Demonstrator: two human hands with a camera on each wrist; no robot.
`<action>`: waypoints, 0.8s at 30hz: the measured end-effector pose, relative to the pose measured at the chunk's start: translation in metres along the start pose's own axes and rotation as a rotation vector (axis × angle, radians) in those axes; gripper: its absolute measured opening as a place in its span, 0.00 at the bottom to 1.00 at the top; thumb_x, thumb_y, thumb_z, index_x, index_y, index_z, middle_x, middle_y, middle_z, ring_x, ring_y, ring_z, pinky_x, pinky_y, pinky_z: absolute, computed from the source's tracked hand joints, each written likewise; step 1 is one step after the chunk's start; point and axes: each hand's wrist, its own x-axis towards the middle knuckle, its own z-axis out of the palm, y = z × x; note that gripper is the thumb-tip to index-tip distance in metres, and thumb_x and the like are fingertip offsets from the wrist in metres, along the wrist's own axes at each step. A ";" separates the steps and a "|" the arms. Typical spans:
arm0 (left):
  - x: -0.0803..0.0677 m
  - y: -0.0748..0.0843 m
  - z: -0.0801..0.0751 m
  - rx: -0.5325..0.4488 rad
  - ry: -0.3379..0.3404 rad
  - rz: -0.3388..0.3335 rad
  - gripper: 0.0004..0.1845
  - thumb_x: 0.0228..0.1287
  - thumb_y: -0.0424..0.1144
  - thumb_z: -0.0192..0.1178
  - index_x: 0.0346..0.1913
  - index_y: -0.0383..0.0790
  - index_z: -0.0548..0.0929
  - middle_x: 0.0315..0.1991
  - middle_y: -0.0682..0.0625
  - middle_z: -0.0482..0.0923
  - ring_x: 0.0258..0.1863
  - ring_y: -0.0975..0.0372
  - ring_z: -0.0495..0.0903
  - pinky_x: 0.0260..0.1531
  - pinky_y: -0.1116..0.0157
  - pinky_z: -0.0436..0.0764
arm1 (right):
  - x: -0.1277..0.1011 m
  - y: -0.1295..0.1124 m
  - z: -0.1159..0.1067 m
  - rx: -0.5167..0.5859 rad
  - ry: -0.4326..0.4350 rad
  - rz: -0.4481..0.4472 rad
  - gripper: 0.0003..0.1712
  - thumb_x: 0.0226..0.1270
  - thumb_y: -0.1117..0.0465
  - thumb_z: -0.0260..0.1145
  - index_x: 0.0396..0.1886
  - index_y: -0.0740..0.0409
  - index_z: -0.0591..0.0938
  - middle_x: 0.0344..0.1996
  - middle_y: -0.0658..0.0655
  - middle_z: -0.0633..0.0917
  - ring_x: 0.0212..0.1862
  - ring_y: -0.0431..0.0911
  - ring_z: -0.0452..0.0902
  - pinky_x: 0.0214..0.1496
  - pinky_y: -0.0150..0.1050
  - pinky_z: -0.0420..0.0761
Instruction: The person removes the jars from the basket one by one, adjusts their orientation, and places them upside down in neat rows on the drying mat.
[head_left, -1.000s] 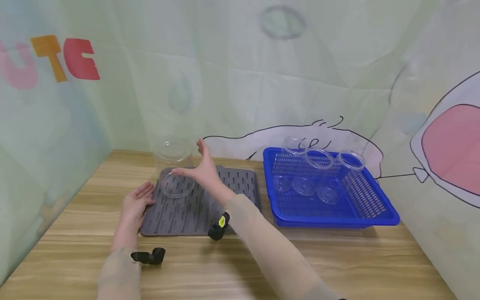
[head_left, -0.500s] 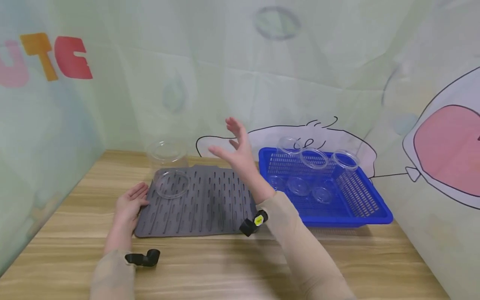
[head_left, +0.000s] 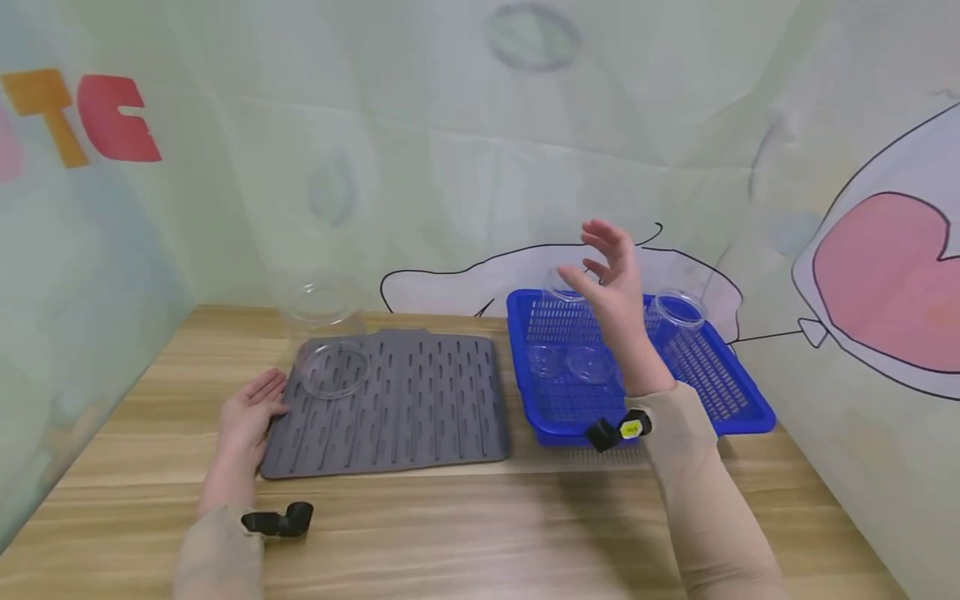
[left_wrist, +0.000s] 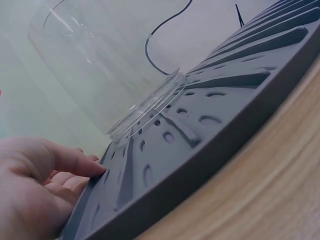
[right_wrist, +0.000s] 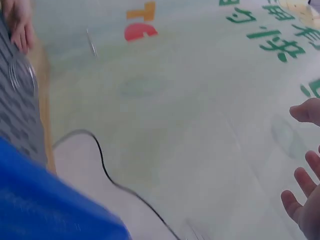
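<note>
Jars: one clear jar [head_left: 327, 346] stands inverted at the far left corner of the grey mat [head_left: 390, 408], three jars [head_left: 678, 321] remain in the blue basket [head_left: 738, 396], above which my right hand [head_left: 611, 287] hovers spread and empty, my left hand [head_left: 247, 412] resting flat on the mat's left edge.

Four clear jars [head_left: 678, 321], one mat [head_left: 405, 408], one basket [head_left: 742, 408].

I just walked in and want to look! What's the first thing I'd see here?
The bright blue basket on the right of the wooden table, with clear jars standing in it. An open right hand is raised just above it. On the left, one clear jar stands upside down on a gray mat, whose edge the left hand touches.
</note>
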 end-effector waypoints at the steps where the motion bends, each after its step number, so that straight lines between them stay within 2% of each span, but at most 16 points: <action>1: 0.000 0.000 0.000 0.004 0.003 0.001 0.39 0.59 0.14 0.42 0.75 0.33 0.49 0.75 0.37 0.48 0.74 0.54 0.53 0.72 0.67 0.59 | 0.000 0.001 -0.009 -0.012 0.024 0.000 0.36 0.56 0.73 0.67 0.65 0.64 0.66 0.62 0.58 0.72 0.64 0.46 0.67 0.64 0.42 0.70; 9: -0.001 -0.002 -0.001 0.013 0.001 0.009 0.39 0.59 0.14 0.42 0.75 0.32 0.49 0.75 0.36 0.48 0.74 0.53 0.52 0.72 0.67 0.58 | -0.010 0.019 -0.074 -0.152 0.241 0.044 0.33 0.57 0.69 0.68 0.63 0.61 0.68 0.58 0.49 0.73 0.66 0.45 0.63 0.66 0.39 0.66; 14: 0.002 -0.004 -0.002 0.020 -0.009 0.016 0.39 0.59 0.14 0.42 0.75 0.31 0.49 0.75 0.36 0.47 0.74 0.53 0.52 0.72 0.68 0.58 | -0.020 0.031 -0.109 -0.200 0.320 0.133 0.37 0.57 0.67 0.69 0.66 0.56 0.65 0.64 0.51 0.68 0.70 0.43 0.58 0.73 0.37 0.59; 18: 0.002 -0.004 -0.001 0.020 -0.010 0.022 0.39 0.59 0.13 0.42 0.75 0.31 0.49 0.75 0.36 0.48 0.74 0.53 0.52 0.72 0.67 0.58 | -0.022 0.037 -0.131 -0.233 0.290 0.249 0.45 0.57 0.66 0.70 0.71 0.53 0.59 0.72 0.52 0.61 0.74 0.43 0.51 0.78 0.38 0.52; 24: 0.002 -0.002 0.001 0.013 -0.014 0.020 0.39 0.59 0.14 0.42 0.75 0.31 0.48 0.75 0.36 0.47 0.74 0.53 0.51 0.72 0.67 0.57 | -0.022 0.049 -0.160 -0.293 0.118 0.406 0.57 0.60 0.65 0.69 0.78 0.49 0.42 0.78 0.55 0.45 0.78 0.48 0.40 0.79 0.50 0.45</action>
